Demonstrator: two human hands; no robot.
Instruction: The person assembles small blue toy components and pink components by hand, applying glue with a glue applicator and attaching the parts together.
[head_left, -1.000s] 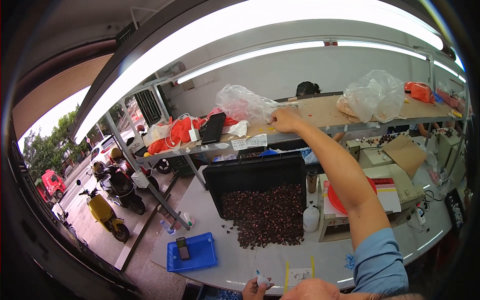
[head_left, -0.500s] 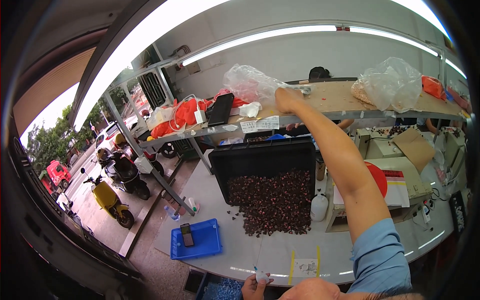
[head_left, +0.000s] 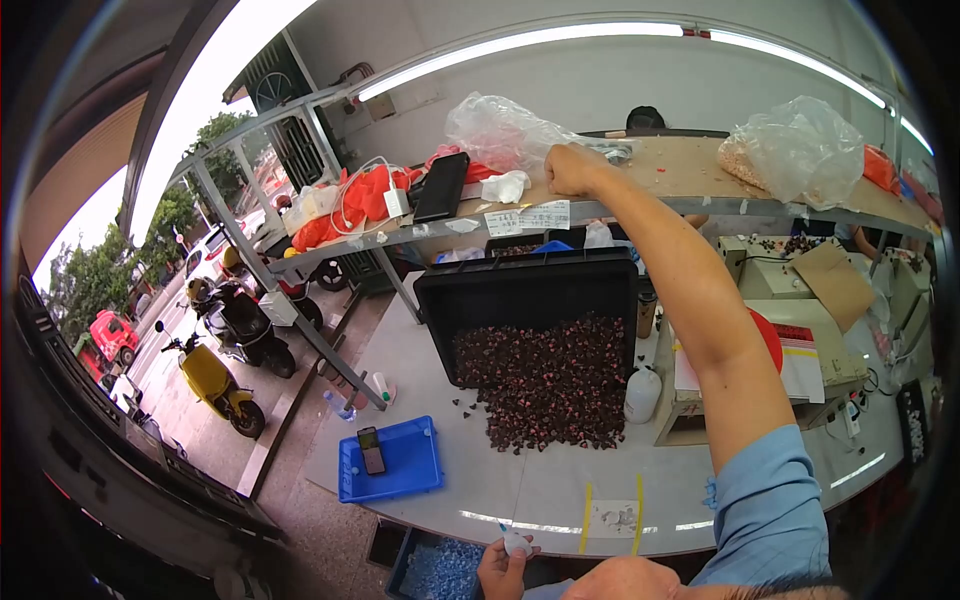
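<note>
My right arm stretches across the bench to the raised shelf. There my right hand (head_left: 574, 171) is closed like a fist beside a clear plastic bag (head_left: 500, 135); whatever its fingers hold, if anything, is hidden. Low in the picture, at the bench's near edge, my left hand (head_left: 503, 570) grips a small white squeeze bottle (head_left: 516, 543) with a blue tip pointing up and left. Between the hands, a black bin (head_left: 530, 295) lies tipped toward me. Many small dark and reddish pieces (head_left: 550, 385) spill from it onto the bench.
A blue tray (head_left: 405, 485) with a phone (head_left: 371, 452) sits left on the bench. Right of the pile stand a white bottle (head_left: 642, 394) and a beige machine (head_left: 690, 420). Yellow tape strips (head_left: 586, 515) mark the near edge. Below is a bin of blue pieces (head_left: 440, 570).
The view has tilted slightly. My right hand shows more as a closed fist by the clear bag, slightly farther left. My left hand still holds the squeeze bottle.
</note>
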